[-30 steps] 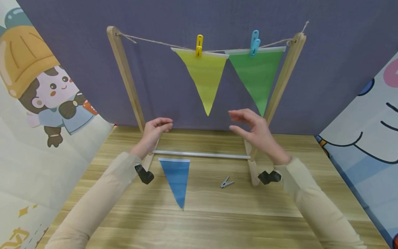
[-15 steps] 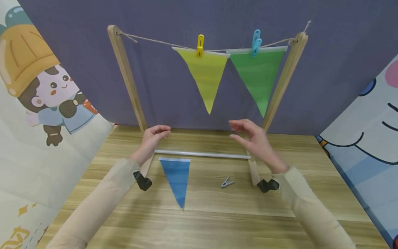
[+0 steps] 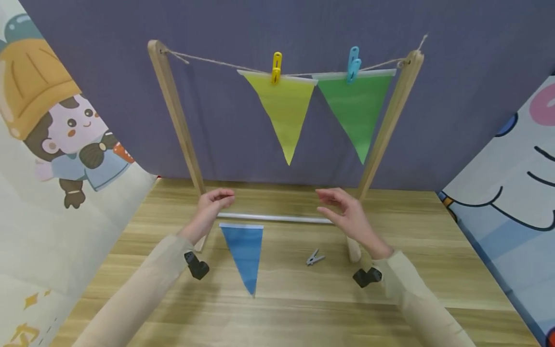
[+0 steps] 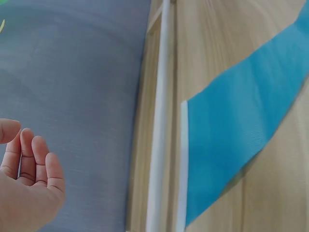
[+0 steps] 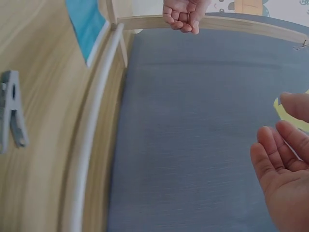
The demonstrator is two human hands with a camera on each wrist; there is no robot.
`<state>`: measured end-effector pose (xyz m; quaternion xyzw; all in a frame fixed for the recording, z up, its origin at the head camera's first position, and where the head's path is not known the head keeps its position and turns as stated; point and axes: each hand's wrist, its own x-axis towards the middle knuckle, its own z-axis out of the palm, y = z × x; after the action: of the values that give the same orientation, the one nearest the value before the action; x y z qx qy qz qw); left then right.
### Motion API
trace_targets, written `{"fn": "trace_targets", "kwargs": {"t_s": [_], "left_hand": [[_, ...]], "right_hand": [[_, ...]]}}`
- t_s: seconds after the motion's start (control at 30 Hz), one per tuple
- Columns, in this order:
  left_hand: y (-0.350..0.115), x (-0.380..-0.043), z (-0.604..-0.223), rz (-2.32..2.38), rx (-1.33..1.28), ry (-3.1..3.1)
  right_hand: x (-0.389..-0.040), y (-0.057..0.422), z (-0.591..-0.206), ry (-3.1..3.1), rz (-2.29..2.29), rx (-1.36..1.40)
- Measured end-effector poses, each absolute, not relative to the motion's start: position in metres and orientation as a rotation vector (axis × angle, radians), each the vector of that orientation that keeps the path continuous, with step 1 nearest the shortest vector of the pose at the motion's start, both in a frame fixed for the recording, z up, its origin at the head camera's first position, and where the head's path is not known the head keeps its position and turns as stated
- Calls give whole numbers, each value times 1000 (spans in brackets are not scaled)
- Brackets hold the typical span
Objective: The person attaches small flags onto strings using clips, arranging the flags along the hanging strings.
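My left hand hovers near the foot of the left post, fingers loosely bent, holding nothing. Across from it, my right hand hangs in front of the right post, thumb apart from the fingers and nothing between them. A blue triangular pennant with a white top strip lies on the table between the arms. To its right rests a grey clothespin. Up on the string, a yellow clothespin clips a yellow pennant, and a light blue clothespin clips a green pennant.
A wooden frame has a left post and a right post, joined low down by a white rod. Behind it stands a dark blue-grey panel. Printed cartoon sheets flank the wooden table.
Both hands have sunk lower toward the tabletop, the right one more. The pennants and clothespins stay where they were; the whole head view has shifted slightly.
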<state>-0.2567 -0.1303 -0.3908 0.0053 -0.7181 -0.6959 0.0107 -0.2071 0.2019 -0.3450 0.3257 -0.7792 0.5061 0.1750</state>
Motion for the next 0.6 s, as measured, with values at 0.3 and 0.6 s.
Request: {"fn": "trace_targets", "kwargs": {"t_s": [0.3, 0.6], "left_hand": [[-131, -252, -409, -2199, 60, -2264], [-134, -247, -431, -2173, 114, -2286]], "right_hand": [[-214, 211, -387, -2149, 1535, 942], [-211, 216, -410, -2171, 1572, 906]]}}
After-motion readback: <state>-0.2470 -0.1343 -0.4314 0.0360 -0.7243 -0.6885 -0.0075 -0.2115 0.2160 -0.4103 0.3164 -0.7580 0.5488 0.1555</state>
